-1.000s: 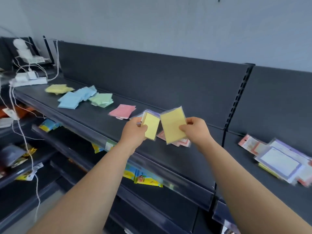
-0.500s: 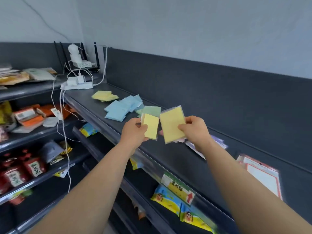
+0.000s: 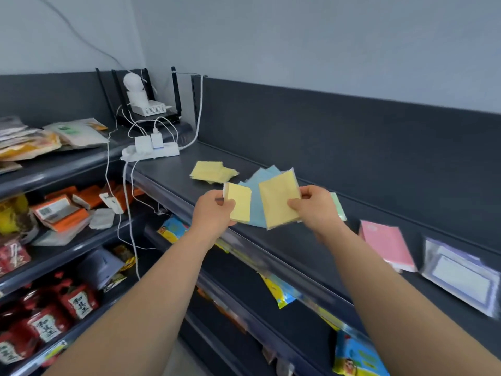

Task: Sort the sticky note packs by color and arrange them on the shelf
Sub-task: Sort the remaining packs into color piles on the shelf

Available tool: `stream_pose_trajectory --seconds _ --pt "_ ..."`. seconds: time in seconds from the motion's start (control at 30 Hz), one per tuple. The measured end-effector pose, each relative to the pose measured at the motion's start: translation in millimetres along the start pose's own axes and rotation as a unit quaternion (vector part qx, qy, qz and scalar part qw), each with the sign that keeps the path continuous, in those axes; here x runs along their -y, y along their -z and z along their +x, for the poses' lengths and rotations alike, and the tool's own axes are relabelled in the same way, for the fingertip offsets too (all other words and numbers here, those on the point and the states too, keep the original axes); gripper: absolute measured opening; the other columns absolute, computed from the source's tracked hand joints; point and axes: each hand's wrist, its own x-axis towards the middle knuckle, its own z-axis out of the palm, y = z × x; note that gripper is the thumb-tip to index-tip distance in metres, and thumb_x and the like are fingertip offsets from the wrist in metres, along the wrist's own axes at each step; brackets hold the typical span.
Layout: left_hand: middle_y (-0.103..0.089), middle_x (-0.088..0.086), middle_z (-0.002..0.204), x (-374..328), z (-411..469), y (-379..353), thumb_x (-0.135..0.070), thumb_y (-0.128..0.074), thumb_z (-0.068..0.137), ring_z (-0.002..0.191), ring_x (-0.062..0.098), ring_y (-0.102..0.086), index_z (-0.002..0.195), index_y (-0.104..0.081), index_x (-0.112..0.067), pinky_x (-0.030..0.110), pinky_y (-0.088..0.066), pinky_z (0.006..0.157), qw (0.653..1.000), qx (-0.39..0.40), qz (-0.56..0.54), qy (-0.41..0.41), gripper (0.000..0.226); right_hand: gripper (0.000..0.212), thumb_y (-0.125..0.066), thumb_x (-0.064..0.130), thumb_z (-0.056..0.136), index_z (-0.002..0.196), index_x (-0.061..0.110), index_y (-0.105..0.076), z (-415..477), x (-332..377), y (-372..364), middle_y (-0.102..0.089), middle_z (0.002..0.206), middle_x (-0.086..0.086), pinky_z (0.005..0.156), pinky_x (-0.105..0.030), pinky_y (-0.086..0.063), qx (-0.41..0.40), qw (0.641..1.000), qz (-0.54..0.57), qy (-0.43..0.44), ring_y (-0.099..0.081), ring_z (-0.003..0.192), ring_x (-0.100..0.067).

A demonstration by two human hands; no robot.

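- Above the dark top shelf (image 3: 306, 240), both of the person's hands are raised, each holding one yellow sticky note pack clear of the surface.
- The left grip (image 3: 214, 213) pinches the smaller yellow pack (image 3: 240, 203) by its left edge, with the thumb on the front.
- The right grip (image 3: 315, 207) pinches the larger yellow pack (image 3: 279, 199), which is in clear wrap, by its right edge. The pack is tilted slightly.
- The two held packs are side by side with a narrow gap between them.
- On the shelf behind them and to the left lies a pile of yellow packs (image 3: 212, 172).
- Fanned blue packs (image 3: 267, 173) lie directly behind the held ones.
- The edge of a green pack (image 3: 339, 206) shows past the right hand.
- A pink pack (image 3: 386, 245) lies farther right, and beyond it is a blurred purple-bordered pack (image 3: 461, 275).
- A white power strip (image 3: 151, 153) with plugs in it sits at the shelf's far left end.
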Motion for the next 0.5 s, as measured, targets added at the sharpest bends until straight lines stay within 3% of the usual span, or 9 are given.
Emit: stream_pose_trajectory --seconds 0.13,0.27,0.5 --pt "-0.063 0.008 0.114 8.0 43.5 17.3 -0.007 -0.047 0.098 0.103 0.025 -0.063 0.119 -0.058 -0.011 0.036 -0.059 0.078 1.0 -0.011 0.023 -0.002 0.024 0.013 -0.06 0.004 0.085 0.097 0.008 -0.061 30.4 9.9 -29.6 -0.063 0.091 -0.006 0.062 -0.031 -0.045 0.002 1.0 -0.01 0.005 -0.058 0.076 -0.019" --pt "-0.062 0.01 0.107 7.6 84.8 31.9 -0.004 -0.043 0.097 0.102 0.031 -0.063 0.093 -0.057 -0.02 0.049 -0.057 0.085 0.998 -0.04 0.052 -0.009 0.021 0.01 -0.061 0.006 0.086 0.093 0.013 -0.06 66.7 20.8 -57.5 -0.064 0.091 -0.004 0.074 -0.038 -0.052 0.003 1.0 -0.024 0.014 -0.06 0.083 -0.02" --pt "-0.062 0.003 0.1 18.7 148.5 61.5 -0.006 -0.044 0.095 0.098 0.027 -0.062 0.099 -0.056 -0.018 0.048 -0.055 0.088 0.993 -0.067 0.097 -0.002 0.018 0.014 -0.061 0.01 0.089 0.102 0.012 -0.058 118.6 37.1 -114.1 -0.059 0.092 0.0 0.061 -0.027 -0.045 0.029 0.999 -0.039 0.02 -0.054 0.076 -0.011"
